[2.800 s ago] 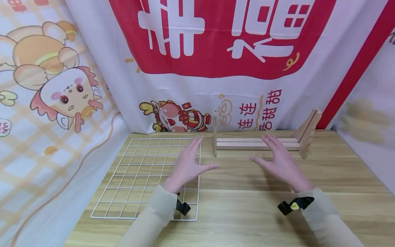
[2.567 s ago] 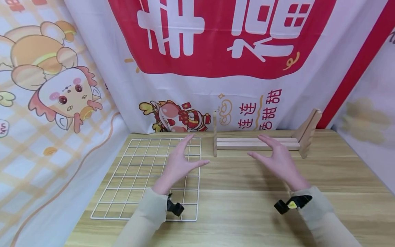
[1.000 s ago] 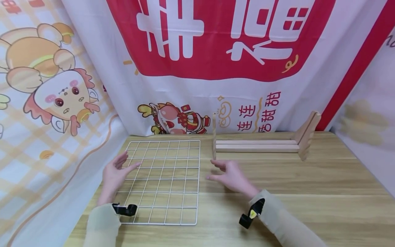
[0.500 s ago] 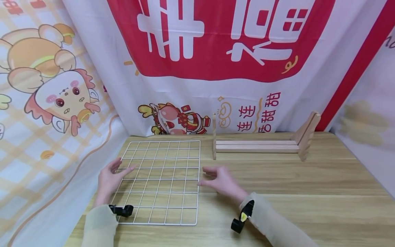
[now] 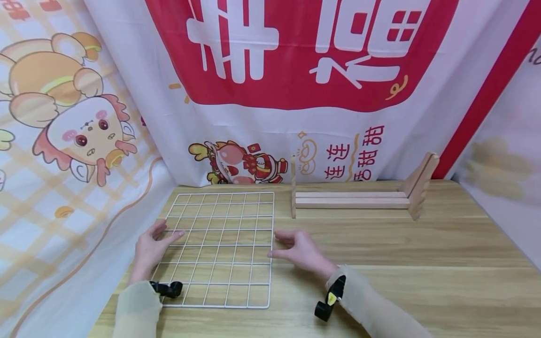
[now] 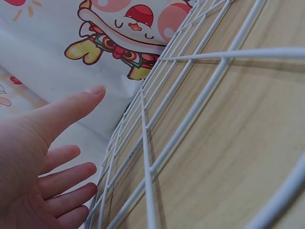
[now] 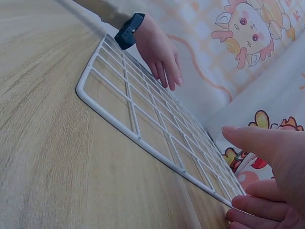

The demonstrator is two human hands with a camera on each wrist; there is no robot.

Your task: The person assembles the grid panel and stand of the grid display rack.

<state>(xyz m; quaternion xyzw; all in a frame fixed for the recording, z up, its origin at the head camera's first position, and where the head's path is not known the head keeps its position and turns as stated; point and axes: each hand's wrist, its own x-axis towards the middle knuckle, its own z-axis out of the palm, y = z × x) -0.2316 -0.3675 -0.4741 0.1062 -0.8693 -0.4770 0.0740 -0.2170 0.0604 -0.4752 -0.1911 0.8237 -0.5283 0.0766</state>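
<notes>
A white wire grid panel (image 5: 220, 245) lies on the wooden tabletop, left of centre in the head view. My left hand (image 5: 149, 246) is at its left edge, with the fingertips (image 6: 86, 191) close beside the rim and the thumb (image 6: 71, 112) raised over the wires. Across from it, my right hand (image 5: 302, 251) is at the right edge. Its fingers (image 7: 257, 207) reach the outer wire at table level, while the thumb (image 7: 257, 140) stays spread above. In both wrist views a gap shows between thumb and panel.
Behind and to the right stands a wooden rack (image 5: 352, 203) with two upright ends joined by bars. A printed cloth (image 5: 236, 117) hangs along the table's back edge, another patterned cloth (image 5: 76, 211) along the left. Bare tabletop (image 5: 380, 253) extends right of my right hand.
Both hands have moved from in front of the rack to the panel's two sides. Over the last half second the right hand has edged left to the rim. Panel and rack stay put.
</notes>
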